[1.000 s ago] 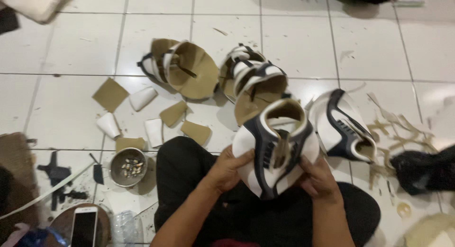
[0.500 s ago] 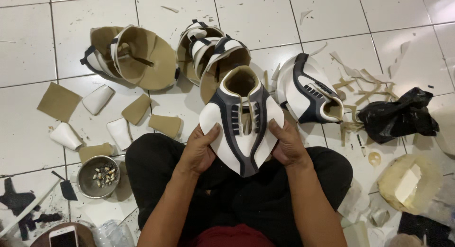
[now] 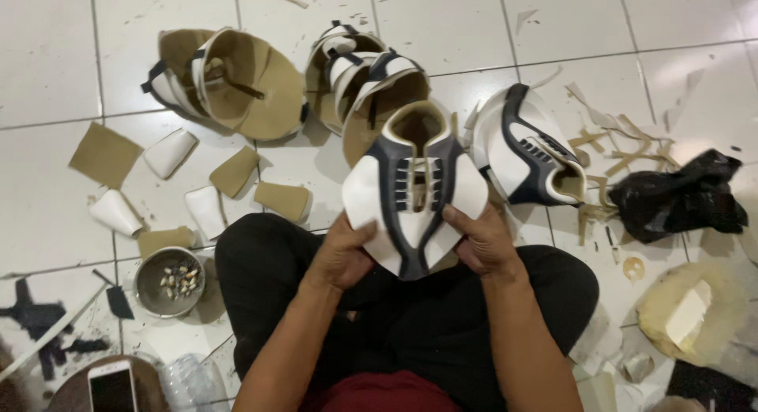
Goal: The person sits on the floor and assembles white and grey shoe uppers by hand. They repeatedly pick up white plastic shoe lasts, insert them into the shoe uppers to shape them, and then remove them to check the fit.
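Shoe upper [image 3: 414, 183] at frame centre: smooth white panels, navy trim, laced slot, tan lining at collar. Left hand [image 3: 341, 254] clamped on its 7 o'clock edge, right hand [image 3: 483, 242] on 5 o'clock edge, thumbs on top. Finished uppers [image 3: 525, 147] at 2 o'clock; curved tan-lined stack [image 3: 229, 84] at 10. Round metal bowl [image 3: 169, 281] at 8, contents possibly tacks. Crumpled black bag [image 3: 675, 195] at 3. Glossy tile floor [image 3: 47, 56].

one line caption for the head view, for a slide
Both hands, left hand and right hand, hold a white and navy shoe upper above a tiled floor.
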